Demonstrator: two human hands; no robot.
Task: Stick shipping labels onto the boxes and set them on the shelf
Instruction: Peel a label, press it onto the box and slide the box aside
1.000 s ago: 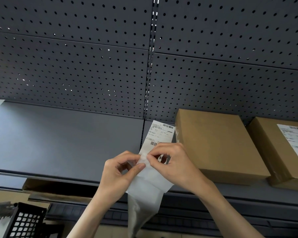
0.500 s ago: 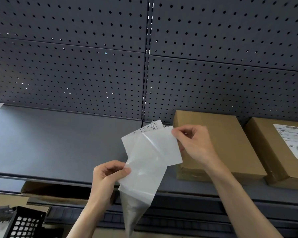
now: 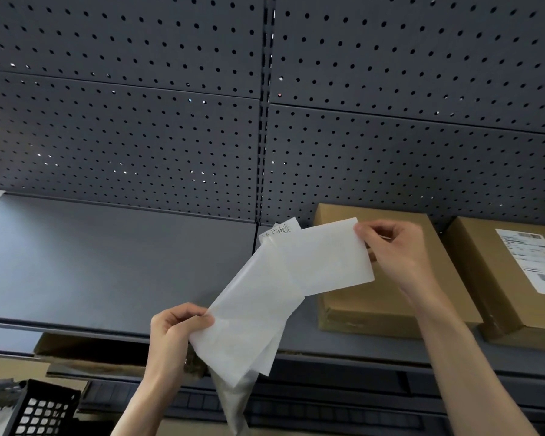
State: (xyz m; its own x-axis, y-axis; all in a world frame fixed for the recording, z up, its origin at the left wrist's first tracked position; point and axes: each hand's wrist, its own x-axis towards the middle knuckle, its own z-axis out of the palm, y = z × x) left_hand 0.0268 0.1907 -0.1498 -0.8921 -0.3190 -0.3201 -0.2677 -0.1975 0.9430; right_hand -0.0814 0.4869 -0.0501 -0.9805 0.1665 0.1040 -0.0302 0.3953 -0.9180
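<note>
My right hand (image 3: 397,253) pinches the upper right corner of a white shipping label (image 3: 331,256), seen from its blank back, held in front of an unlabelled brown box (image 3: 387,306) on the dark shelf (image 3: 107,262). My left hand (image 3: 173,335) grips the translucent backing paper (image 3: 249,322), which hangs down and left from the label. A printed strip (image 3: 283,229) shows behind the label's top edge. A second brown box (image 3: 485,278) at the right carries a stuck label (image 3: 530,259).
Dark perforated back panels (image 3: 139,136) rise behind the shelf, split by a vertical slotted post (image 3: 266,105). A black mesh basket (image 3: 41,410) sits at the lower left below the shelf. A lower shelf edge (image 3: 328,404) runs beneath my forearms.
My hands have moved apart: the right hand pulled the label up and right off the backing, the left hand drew the backing down and left. The label's blank side now faces me.
</note>
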